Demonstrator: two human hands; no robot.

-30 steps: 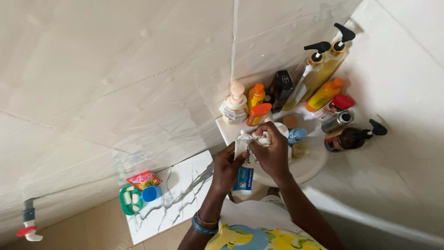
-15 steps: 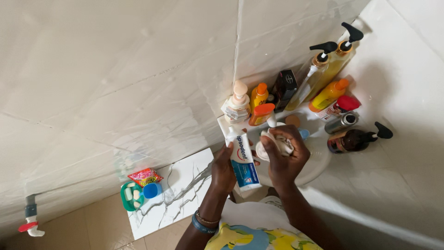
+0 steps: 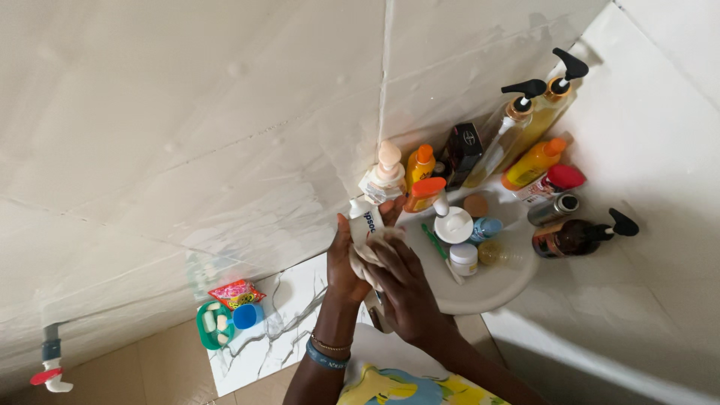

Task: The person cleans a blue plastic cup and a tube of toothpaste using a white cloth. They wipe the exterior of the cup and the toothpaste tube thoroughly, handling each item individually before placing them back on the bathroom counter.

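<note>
At far left a red-handled tap point(image 3: 46, 373) sticks from the wall; further right a green soap dish point(image 3: 211, 324) and blue cap point(image 3: 247, 316) sit on a marble tile point(image 3: 289, 322). The left hand point(image 3: 342, 259) has its fingers wrapped around a white toothpaste tube point(image 3: 364, 222), held upright just beside the corner shelf point(image 3: 480, 289). The right hand point(image 3: 405, 289) presses a white cloth point(image 3: 369, 259) against the tube's lower part, fingers curled on it. This looks like wiping the tube; the next stroke needs a firm hold. Bottles point(image 3: 536, 161) crowd the shelf.

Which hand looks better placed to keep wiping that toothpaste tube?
Probably the right hand: it presses the white cloth against the toothpaste tube, which the left hand grips upright.
</note>
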